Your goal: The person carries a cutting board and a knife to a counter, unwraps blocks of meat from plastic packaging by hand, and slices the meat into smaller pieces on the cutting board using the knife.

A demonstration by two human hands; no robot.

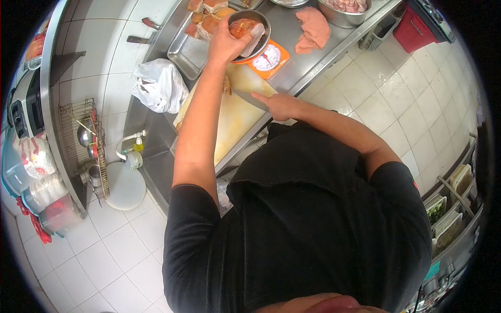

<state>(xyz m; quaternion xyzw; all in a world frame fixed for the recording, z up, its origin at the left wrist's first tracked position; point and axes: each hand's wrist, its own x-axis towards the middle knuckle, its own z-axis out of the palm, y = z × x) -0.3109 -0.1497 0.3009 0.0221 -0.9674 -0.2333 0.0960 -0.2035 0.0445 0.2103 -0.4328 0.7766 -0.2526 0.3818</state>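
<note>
My left hand (225, 44) reaches into a round metal bowl (267, 23), its fingers around a reddish-orange piece of meat (242, 27). A pale strip lies at the thumb side; I cannot tell what it is. The bowl stands on an orange dial scale (271, 60). In my right hand (282, 106) is a knife (248, 100), its grey blade low over the yellowed cutting board (229, 128) and its handle hidden by the fingers. A small brownish scrap (227, 85) lies on the board beside my left forearm.
A metal tray (188, 52) and several meat pieces (209, 23) stand beyond the board. A white plastic bag (159, 86) sits left, near a faucet (136, 136). Right of the scale are a pink cloth-like heap (313, 28) and a metal bowl of meat (347, 6).
</note>
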